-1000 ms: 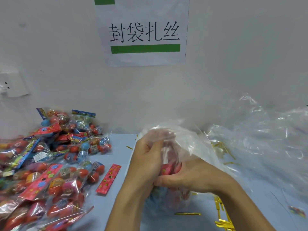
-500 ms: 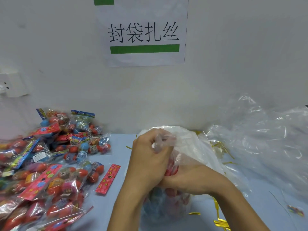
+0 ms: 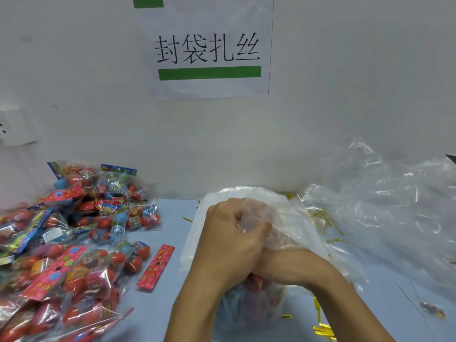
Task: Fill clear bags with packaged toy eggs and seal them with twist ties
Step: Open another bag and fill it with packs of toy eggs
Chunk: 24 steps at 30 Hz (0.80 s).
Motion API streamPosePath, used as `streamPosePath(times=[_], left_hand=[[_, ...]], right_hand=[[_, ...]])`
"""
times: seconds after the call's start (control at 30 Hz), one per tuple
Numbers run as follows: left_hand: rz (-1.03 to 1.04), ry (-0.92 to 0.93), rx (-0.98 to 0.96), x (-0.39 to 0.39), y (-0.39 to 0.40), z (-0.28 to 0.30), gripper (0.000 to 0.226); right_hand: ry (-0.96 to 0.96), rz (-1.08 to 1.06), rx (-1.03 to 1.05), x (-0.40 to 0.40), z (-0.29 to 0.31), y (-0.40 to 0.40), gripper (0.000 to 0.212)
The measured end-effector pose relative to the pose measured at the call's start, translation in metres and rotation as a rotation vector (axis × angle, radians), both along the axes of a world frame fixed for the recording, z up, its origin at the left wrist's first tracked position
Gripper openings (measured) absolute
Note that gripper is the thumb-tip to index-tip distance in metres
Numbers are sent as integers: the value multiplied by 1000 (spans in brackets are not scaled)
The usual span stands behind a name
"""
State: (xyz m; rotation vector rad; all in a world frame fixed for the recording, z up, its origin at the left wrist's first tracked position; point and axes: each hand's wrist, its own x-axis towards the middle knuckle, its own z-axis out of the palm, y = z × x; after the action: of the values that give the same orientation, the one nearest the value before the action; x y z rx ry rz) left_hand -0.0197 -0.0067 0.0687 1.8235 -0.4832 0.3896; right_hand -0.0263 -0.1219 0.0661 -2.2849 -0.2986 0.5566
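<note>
A clear bag [image 3: 291,218] stands in front of me on the blue table, with red and blue toy eggs [image 3: 254,302] showing through its lower part. My left hand [image 3: 232,240] grips the gathered plastic at the bag's top, fingers curled into it. My right hand [image 3: 293,265] wraps round the bag's neck just below, its fingers hidden behind my left hand. Gold twist ties [image 3: 323,329] lie on the table by my right forearm.
A heap of packaged toy eggs [image 3: 64,248] fills the left side, with a loose red header card [image 3: 156,266] beside it. A pile of empty clear bags [image 3: 385,213] lies at the right. More gold ties [image 3: 325,223] are scattered behind the bag. A wall with a paper sign [image 3: 209,48] is close behind.
My left hand has gathered more of the bag's top and shifted slightly right. The bag's mouth has been bunched tighter, and my right hand has closed lower round the neck.
</note>
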Motion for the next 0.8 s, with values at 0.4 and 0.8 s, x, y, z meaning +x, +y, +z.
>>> streamPosePath(times=[0.4, 0.8], left_hand=[[13, -73, 224, -10, -15, 2, 31], [3, 92, 52, -5, -9, 2, 25]], right_hand=[[-268, 163, -174, -1, -2, -12, 36], [-91, -84, -78, 8, -3, -6, 38]])
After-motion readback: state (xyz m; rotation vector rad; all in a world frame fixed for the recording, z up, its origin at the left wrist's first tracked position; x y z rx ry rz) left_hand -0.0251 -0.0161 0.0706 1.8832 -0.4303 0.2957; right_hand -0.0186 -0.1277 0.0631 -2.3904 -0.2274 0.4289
